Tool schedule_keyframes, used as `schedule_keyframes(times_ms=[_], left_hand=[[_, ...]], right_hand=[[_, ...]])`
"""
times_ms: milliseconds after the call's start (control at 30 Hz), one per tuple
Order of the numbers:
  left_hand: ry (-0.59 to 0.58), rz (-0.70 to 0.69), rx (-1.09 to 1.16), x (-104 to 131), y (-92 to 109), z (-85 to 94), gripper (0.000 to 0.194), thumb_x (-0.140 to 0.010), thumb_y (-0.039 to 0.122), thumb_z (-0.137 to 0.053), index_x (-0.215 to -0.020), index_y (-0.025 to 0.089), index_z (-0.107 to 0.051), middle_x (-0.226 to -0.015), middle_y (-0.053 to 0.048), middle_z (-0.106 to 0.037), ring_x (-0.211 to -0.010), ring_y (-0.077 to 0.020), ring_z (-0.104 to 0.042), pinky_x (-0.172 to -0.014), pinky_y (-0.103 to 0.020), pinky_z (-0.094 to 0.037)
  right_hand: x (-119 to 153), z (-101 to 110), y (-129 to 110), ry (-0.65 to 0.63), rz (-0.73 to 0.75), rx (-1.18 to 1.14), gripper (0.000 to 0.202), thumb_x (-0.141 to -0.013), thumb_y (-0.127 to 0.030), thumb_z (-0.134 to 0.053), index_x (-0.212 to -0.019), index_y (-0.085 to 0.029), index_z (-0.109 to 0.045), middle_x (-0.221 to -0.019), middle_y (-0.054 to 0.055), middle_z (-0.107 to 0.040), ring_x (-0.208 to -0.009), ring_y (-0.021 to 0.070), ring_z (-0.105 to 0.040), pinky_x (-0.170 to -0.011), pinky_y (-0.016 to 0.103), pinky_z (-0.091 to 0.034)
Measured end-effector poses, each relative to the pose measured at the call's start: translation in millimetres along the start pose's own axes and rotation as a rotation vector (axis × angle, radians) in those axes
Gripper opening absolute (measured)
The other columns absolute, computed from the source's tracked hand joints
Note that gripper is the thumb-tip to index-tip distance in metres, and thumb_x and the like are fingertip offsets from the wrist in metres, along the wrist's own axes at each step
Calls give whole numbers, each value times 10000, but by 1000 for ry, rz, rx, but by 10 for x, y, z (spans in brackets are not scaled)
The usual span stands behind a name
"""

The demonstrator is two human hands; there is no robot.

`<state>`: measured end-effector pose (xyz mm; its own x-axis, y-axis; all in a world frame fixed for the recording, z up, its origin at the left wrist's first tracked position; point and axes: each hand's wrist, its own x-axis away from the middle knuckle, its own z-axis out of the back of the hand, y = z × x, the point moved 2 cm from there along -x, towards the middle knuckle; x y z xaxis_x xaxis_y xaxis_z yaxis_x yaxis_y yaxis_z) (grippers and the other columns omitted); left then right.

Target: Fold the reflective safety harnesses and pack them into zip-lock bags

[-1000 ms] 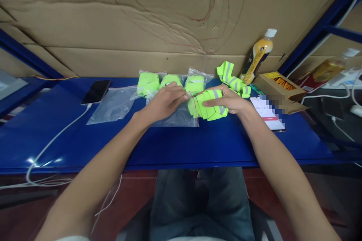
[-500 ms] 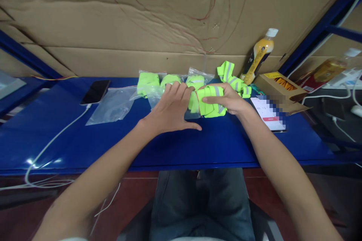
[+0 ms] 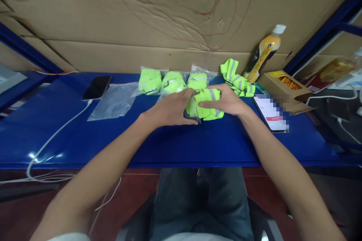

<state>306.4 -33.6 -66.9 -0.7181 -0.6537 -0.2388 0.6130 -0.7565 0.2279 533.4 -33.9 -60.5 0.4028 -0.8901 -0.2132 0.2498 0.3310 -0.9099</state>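
My right hand (image 3: 227,99) grips a folded bundle of neon-yellow reflective strap (image 3: 209,112), thumb across its front. The bundle's left end sits inside the mouth of a clear zip bag (image 3: 191,111), whose red seal line crosses the strap. My left hand (image 3: 175,108) is closed round the bag from the left, its thumb underneath; its fingertips are partly hidden. Behind the hands, three bagged neon-yellow bundles stand in a row: a left one (image 3: 149,81), a middle one (image 3: 173,80) and a right one (image 3: 198,80). A loose reflective strap (image 3: 236,79) lies behind my right hand.
On the blue table (image 3: 169,147), a flat clear bag (image 3: 113,101) lies left, beside a dark phone (image 3: 97,87) with a white cable (image 3: 60,130). To the right are a lit phone (image 3: 268,115), a drink bottle (image 3: 264,54) and an open cardboard box (image 3: 285,88). Cardboard (image 3: 127,19) lines the back.
My left hand's fingers and thumb have closed in round the bag and the bundle's end. My right hand still grips the bundle. The view has shifted slightly.
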Motion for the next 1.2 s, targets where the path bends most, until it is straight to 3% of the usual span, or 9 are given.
schedule_keyframes(times_ms=[167,300,400,533,667,767,867,933,1200], left_hand=[[65,23,120,-49,-53,-100,871,-801,502,-974,-1405,199,-424,-1498,-223,-582,-1425,-423,-612,-1146,-538,-544],[60,-60,176,-60,-106,-125,883,-842,544,-936,-1461,199,-409,-1492,-227,-562,-1435,-425,-586,-1169,-564,-534],[65,-129,156,-47,-117,-130,1054,-833,634,-914,-1606,228,-323,-1568,-245,-506,-1496,-452,-515,-1211,-603,-496],[139,-158,-72,-49,-51,-156,1297,-858,516,-931,-1757,203,-51,-1558,-277,-507,-1466,-477,-514,-1205,-629,-468],[204,-146,-224,-72,27,-105,1482,-798,590,-960,-1759,137,74,-1589,-321,-479,-1454,-515,-511,-1228,-637,-417],[254,-91,-261,-79,21,-38,1425,-775,609,-966,-1747,93,-59,-1646,-352,-416,-1520,-554,-429,-1275,-665,-343],[249,-29,-276,-70,-29,-55,1184,-809,519,-954,-1664,50,-283,-1487,-342,-560,-1406,-553,-532,-1200,-680,-416],[229,-48,-257,-56,-56,-107,1071,-831,441,-936,-1625,53,-332,-1406,-309,-610,-1339,-518,-589,-1152,-645,-480],[285,-116,-134,-24,-8,-119,1236,-916,365,-855,-1776,175,12,-1492,-282,-584,-1320,-457,-631,-1108,-599,-534]], right_hand=[[-21,-39,-23,178,90,303,405,-736,-516,-920,-890,-160,-801,-762,-14,-641,-723,143,-499,-689,295,-398],[-11,-70,-85,150,107,327,410,-722,-502,-917,-763,-159,-697,-693,-40,-501,-689,107,-375,-633,284,-298],[-12,-95,-40,122,33,179,467,-690,-569,-935,-733,-179,-680,-712,-23,-570,-696,128,-448,-622,281,-357],[-39,-150,99,264,-10,63,451,-670,-577,-951,-807,-187,-772,-814,15,-725,-792,200,-627,-681,306,-487],[-75,-202,161,330,-68,-83,481,-614,-533,-988,-891,-179,-818,-931,51,-804,-862,240,-712,-733,338,-570],[-89,-219,136,358,-122,-251,555,-568,-543,-1005,-942,-177,-818,-1020,83,-822,-899,251,-739,-775,372,-624],[-88,-228,102,379,-131,-265,561,-552,-536,-1010,-933,-177,-808,-1024,92,-817,-899,248,-733,-795,386,-628],[-79,-232,86,387,-103,-180,516,-577,-526,-997,-894,-170,-797,-967,82,-809,-854,235,-713,-765,370,-595],[-49,-232,70,346,74,143,457,-718,-542,-925,-967,-172,-828,-884,29,-786,-797,200,-663,-718,319,-492]])
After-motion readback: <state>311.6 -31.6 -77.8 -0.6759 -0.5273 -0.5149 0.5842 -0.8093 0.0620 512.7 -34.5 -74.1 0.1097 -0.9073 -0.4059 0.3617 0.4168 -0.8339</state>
